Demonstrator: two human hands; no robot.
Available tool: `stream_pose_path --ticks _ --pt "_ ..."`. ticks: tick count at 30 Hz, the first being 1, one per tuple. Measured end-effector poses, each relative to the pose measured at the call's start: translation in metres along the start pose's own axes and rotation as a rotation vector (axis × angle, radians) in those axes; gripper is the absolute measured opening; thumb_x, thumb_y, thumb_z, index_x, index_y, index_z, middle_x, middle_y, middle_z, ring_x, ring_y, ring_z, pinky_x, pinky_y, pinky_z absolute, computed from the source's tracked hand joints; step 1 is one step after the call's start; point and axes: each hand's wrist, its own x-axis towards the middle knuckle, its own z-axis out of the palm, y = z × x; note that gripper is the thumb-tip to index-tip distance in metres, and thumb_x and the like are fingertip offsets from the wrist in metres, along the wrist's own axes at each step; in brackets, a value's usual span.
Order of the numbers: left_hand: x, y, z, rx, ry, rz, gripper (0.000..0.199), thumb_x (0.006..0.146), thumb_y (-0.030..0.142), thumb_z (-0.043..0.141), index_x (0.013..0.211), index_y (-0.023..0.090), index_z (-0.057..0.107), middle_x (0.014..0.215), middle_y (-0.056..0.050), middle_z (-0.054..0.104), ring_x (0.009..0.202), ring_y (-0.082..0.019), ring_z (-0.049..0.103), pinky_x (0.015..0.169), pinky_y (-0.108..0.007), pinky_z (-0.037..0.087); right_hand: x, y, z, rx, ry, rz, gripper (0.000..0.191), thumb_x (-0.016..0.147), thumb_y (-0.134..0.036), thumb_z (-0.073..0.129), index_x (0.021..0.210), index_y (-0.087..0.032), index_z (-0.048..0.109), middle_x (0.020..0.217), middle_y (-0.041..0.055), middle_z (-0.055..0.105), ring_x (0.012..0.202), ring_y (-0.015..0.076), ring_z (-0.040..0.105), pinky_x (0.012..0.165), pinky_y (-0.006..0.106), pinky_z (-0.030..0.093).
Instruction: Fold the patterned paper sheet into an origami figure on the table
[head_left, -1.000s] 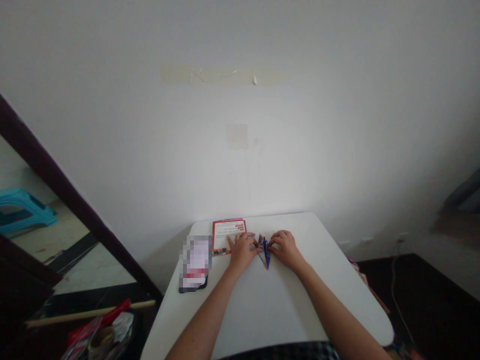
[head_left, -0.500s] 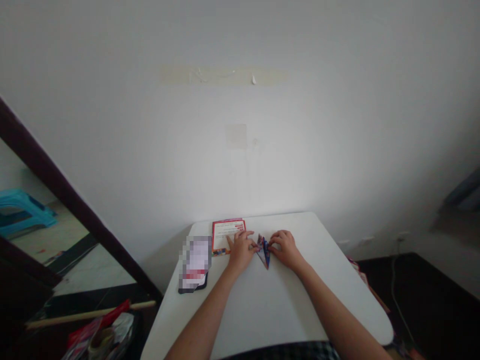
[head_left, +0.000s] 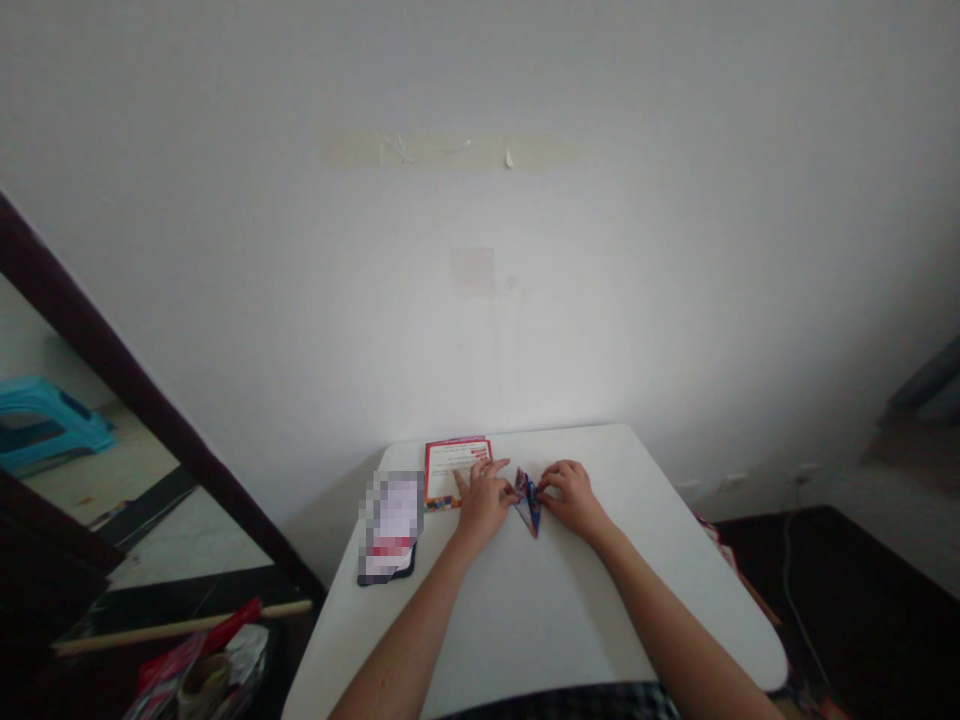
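A small piece of folded paper, printed in blue and red and shaped like a narrow diamond with a point toward me, sits between my hands on the white table. My left hand pinches its left edge with thumb and forefinger, the other fingers stretched out over a printed sheet. On the opposite side, my right hand grips the right edge with bent fingers. The printed sheet, white with a red border, lies partly under my left hand.
A phone, its screen blurred out, lies at the table's left. The wall rises behind the table. On the left are a dark-framed mirror showing a blue stool, and a bin with rubbish and a wooden stick.
Almost nothing differs. The fingers of my left hand have shifted very slightly, and both hands stay on the folded paper.
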Motion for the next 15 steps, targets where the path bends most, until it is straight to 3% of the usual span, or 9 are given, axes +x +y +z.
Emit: stream_pose_path --ticks 11,15 --pt "-0.0005 -0.0037 0.0 -0.039 0.013 -0.044 0.011 0.082 0.039 0.066 0.081 0.029 0.072 0.142 0.003 0.052 0.135 -0.031 0.033 0.106 -0.076 0.005 -0.0004 -0.001 -0.0004 -0.019 -0.002 -0.003 0.01 0.079 -0.029 0.068 0.087 -0.027 0.072 0.101 0.0046 0.065 0.106 0.0235 0.051 0.095 0.041 0.037" --pt "0.0002 -0.0028 0.0009 -0.035 0.033 -0.054 0.014 0.082 0.041 0.066 0.078 0.028 0.071 0.14 0.003 0.053 0.134 -0.031 0.035 0.106 -0.077 0.006 -0.002 -0.0052 -0.002 -0.039 -0.011 0.019 0.013 0.079 -0.037 0.069 0.088 -0.027 0.071 0.103 0.0046 0.064 0.107 0.0237 0.049 0.097 0.041 0.036"
